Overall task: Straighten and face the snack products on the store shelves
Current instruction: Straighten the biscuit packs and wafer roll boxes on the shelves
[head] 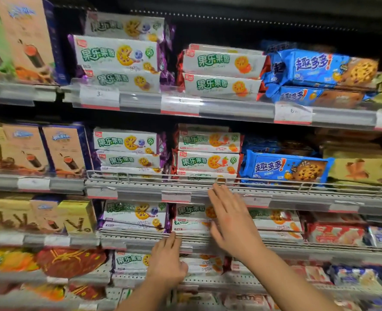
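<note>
My right hand (230, 221) is raised with straight spread fingers in front of the third shelf, covering the red-edged white biscuit packs (191, 215); its fingertips reach the wire rail (154, 177) of the second shelf. My left hand (166, 263) is lower, fingers extended up to the front rail (140, 235) of the third shelf, in front of orange-printed white packs (204, 264). Purple-edged biscuit packs (136, 215) lie stacked to the left. Neither hand holds anything.
Blue cookie packs (286, 168) lie right of the red-edged stacks (208, 161) on the second shelf. Brown wafer-roll boxes (62, 149) stand at the left. The top shelf carries more white packs (221, 72) and blue packs (326, 68). Round red packs (71, 261) sit low left.
</note>
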Demonstrator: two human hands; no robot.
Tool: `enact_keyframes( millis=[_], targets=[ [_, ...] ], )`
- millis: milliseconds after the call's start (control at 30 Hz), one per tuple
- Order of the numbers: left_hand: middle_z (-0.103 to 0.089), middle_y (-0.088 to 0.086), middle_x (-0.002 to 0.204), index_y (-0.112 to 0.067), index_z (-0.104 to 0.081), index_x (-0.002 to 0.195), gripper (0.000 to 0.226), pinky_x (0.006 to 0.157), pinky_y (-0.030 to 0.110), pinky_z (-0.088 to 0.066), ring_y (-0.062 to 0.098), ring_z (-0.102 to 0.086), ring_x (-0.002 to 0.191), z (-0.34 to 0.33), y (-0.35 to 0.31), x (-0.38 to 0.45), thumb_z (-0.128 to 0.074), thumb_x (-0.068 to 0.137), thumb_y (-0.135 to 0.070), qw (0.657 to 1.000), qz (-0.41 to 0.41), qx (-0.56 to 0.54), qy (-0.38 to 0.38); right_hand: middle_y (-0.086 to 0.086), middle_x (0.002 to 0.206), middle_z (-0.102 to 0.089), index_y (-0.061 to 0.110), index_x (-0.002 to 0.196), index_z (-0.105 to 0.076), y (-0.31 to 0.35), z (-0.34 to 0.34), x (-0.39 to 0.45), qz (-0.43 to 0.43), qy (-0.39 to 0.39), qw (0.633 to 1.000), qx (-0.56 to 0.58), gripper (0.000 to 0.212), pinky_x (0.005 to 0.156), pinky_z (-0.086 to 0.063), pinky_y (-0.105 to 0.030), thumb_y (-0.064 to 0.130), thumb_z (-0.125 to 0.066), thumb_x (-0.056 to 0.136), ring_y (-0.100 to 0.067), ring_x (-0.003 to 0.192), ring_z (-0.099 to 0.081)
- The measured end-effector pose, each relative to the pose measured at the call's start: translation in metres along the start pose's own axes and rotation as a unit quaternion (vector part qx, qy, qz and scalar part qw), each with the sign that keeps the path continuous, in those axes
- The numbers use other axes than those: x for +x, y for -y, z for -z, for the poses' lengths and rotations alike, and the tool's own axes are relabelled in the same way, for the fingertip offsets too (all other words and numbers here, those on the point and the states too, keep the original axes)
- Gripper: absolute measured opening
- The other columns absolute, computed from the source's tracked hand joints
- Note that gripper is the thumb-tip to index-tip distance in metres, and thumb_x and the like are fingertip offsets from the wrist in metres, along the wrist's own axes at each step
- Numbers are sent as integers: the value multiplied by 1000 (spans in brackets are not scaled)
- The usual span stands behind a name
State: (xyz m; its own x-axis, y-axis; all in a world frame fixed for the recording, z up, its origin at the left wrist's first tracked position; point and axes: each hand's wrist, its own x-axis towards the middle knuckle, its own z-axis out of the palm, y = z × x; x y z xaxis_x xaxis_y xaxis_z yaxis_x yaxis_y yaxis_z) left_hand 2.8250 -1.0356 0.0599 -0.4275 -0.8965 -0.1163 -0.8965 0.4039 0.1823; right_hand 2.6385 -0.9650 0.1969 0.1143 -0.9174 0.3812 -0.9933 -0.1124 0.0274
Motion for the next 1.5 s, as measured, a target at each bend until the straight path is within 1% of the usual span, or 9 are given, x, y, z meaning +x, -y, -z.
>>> enact_keyframes(
  millis=[167,400,467,600,833,1033,1167,1300,1500],
  targets=[
    [-18,3,166,-18,-23,157,76,125,41,-17,27,-22,149,7,2,2,-48,89,-43,1000,-5,-17,-1,-9,166,-24,13,158,-23,30,-3,26,46,-42,996,58,75,123,-23,-52,29,-49,90,-28,154,-19],
    [-54,5,135,-24,-44,143,59,88,34,-50,26,-57,118,24,21,4,-56,86,-32,981,18,-183,-67,-12,164,-27,11,157,-28,78,-30,65,140,-46,984,100,76,121,-14,-49,29,-54,88,-31,152,-22],
    [-61,-1,126,-29,-52,130,48,93,35,-52,22,-58,118,31,42,-7,-56,82,-26,970,10,-227,-83,-13,162,-30,10,155,-33,80,-47,69,119,-41,988,87,77,121,-14,-50,27,-63,86,-33,151,-25],
    [-40,-13,155,-29,-45,148,57,123,26,-21,8,-32,145,58,113,-38,-57,92,-27,959,43,-218,-178,-20,153,-44,1,140,-56,93,-70,67,79,-124,986,85,66,119,-27,-59,8,-68,76,-38,145,-37],
    [-38,-5,159,-20,-46,148,61,119,48,-33,21,-32,148,107,258,-64,-43,89,-35,906,81,-212,-358,-20,145,-51,1,126,-65,123,-84,74,-20,-167,982,86,51,117,-27,-63,24,-46,84,-40,140,-41],
    [-9,14,169,-4,-20,159,95,121,59,-24,34,-5,156,105,328,-48,-73,80,-13,927,55,-95,-358,-25,139,-53,-4,108,-65,150,-84,84,-92,-193,975,62,42,110,-33,-66,26,-48,84,-46,136,-43],
    [-14,23,166,3,-25,156,81,116,64,-29,43,-7,154,103,342,-38,-62,86,-16,912,-3,-68,-404,-24,139,-52,-5,107,-65,160,-82,85,-117,-198,972,46,44,109,-36,-62,27,-46,84,-44,137,-42],
    [-7,18,168,-4,-15,160,103,115,64,-32,39,-2,155,110,346,-32,-73,76,-22,943,24,-51,-328,-26,136,-52,-5,103,-66,166,-78,90,-130,-200,970,39,43,104,-41,-62,28,-46,84,-46,132,-45],
    [-2,14,169,-8,-12,161,95,120,59,-26,34,4,156,124,337,-46,-65,85,-29,954,45,-30,-295,-24,136,-53,-4,112,-64,218,-73,100,-99,-227,961,125,35,106,-38,-58,13,-56,83,-44,126,-49]
  ],
)
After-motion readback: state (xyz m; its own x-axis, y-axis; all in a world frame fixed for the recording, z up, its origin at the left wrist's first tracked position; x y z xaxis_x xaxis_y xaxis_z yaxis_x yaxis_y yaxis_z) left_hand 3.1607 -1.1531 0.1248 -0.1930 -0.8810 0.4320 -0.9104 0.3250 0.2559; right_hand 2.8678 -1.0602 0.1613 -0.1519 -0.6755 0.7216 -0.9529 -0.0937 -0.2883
